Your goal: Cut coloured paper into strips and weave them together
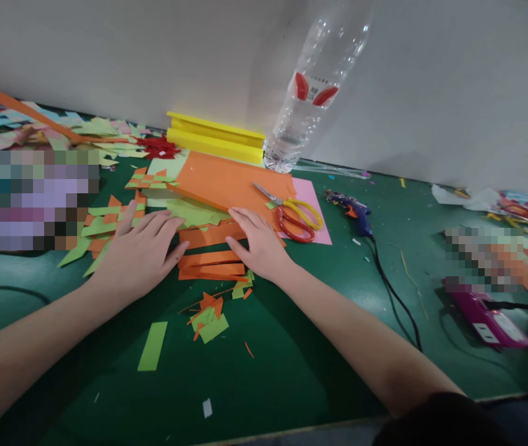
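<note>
From afar, I am viewing a bare left hand (140,251), a bare right hand (259,244), bare forearms (351,328) and a dark sleeve (426,424).

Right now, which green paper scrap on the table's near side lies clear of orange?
The green rectangle, alone on the left; the other green scraps lie among orange pieces.

Green tabletop (291,371): orange strips (212,270), paper scraps (214,329), glue gun (360,218).
</note>
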### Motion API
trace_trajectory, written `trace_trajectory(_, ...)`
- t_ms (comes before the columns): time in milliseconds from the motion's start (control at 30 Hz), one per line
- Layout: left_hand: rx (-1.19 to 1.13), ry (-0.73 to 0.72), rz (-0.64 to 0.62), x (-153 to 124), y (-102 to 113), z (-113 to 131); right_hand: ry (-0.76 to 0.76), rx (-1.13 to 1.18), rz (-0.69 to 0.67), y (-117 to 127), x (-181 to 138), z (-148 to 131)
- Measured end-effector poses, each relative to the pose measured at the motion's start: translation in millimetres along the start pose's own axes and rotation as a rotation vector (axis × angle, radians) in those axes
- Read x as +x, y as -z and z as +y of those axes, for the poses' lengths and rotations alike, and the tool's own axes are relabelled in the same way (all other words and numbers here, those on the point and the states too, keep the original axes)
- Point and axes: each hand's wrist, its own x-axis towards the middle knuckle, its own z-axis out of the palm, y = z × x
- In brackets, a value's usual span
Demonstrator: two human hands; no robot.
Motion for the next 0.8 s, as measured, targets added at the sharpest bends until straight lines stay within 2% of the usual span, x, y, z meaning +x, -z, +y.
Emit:
trace_trajectory(300,0.018,-0.061,0.069,1.2,-2.0,-0.7,0.021,0.024,0.018,-1.8,0.4,2.0)
trace_trajectory(467,0.041,-0.091,0.041,0.3,-4.9,-2.9,0.021,0.021,0.023,-2.0,0.4,2.3)
trace_trajectory(800,0.049,-0.173,0.126,0.1,-4.3,-6.5,0.037,0.022,0.042,-3.4,0.2,3.2)
